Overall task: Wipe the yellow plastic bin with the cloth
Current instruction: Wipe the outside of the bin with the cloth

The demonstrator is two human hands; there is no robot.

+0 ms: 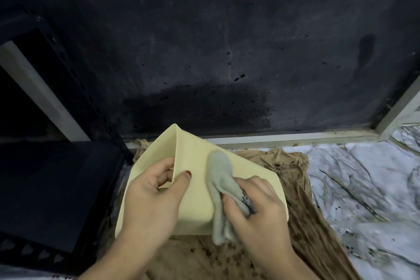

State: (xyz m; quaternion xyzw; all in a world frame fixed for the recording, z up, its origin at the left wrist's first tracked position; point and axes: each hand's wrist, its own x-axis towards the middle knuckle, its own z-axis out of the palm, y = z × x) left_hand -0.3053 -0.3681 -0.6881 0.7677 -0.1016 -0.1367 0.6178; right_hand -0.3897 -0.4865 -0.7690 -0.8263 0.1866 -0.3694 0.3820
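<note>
The pale yellow plastic bin [195, 202] is tipped on its side, its opening facing left and one flat outer wall facing up. My left hand [150, 198] grips the bin's rim, thumb on the outer wall and fingers curled inside. My right hand [256, 209] holds a crumpled grey cloth [221, 179] and presses it on the bin's upper wall. The cloth's far end lies flat on the wall and its near end hangs over the bin's front edge.
A stained brown fabric [302, 218] is spread under the bin on the marble-patterned floor [368, 184]. A black metal shelf unit [52, 188] stands close on the left. A dark, splattered wall [216, 52] with a pale baseboard rises behind.
</note>
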